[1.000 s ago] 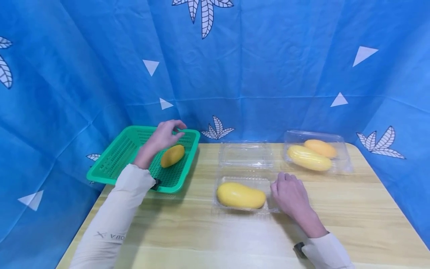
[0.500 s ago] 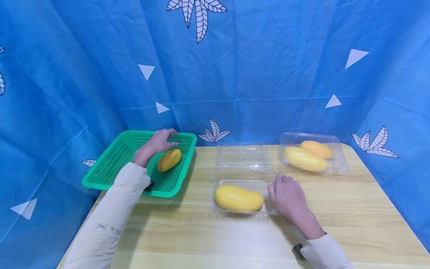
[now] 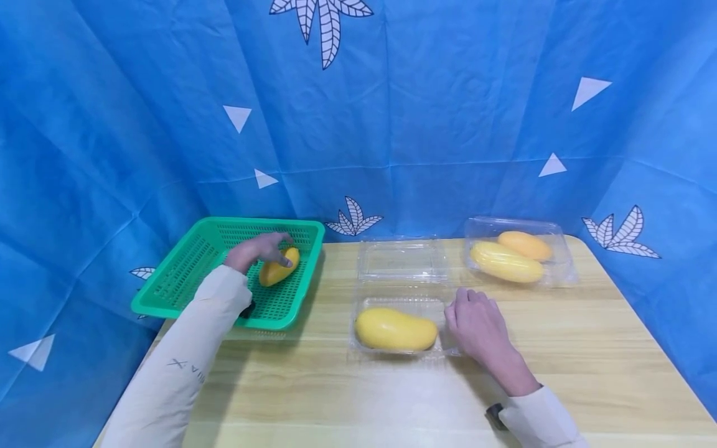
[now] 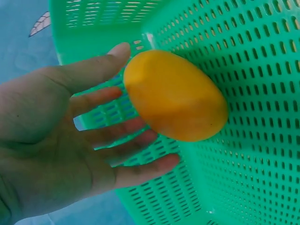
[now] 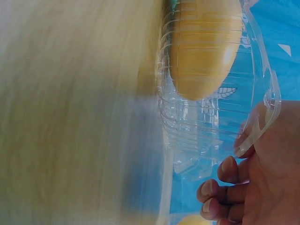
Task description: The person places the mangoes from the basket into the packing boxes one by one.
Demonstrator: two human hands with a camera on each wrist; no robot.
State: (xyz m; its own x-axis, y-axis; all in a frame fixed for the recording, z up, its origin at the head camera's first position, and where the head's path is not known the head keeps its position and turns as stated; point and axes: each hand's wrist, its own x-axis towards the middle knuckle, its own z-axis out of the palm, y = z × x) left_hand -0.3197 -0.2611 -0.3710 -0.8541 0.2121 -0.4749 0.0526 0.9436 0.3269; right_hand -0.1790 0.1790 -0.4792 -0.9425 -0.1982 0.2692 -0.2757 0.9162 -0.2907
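Observation:
In the head view, my left hand reaches into a green slotted plastic basket, right over a mango. The left wrist view shows the fingers spread and fairly straight, thumb and fingertips at one end of that mango. A clear plastic clamshell box lies in front with its lid folded back. One yellow mango lies inside it. My right hand pinches the box's right rim, fingers curled; in the right wrist view the clear rim passes across the thumb.
At the back right stands another clear box, holding a yellow mango and an orange-yellow one. A blue patterned cloth hangs around the back and sides of the wooden table.
My left hand has come down from above the basket's back rim to the mango inside it. My right hand stays at the box's rim. The head view has shifted slightly.

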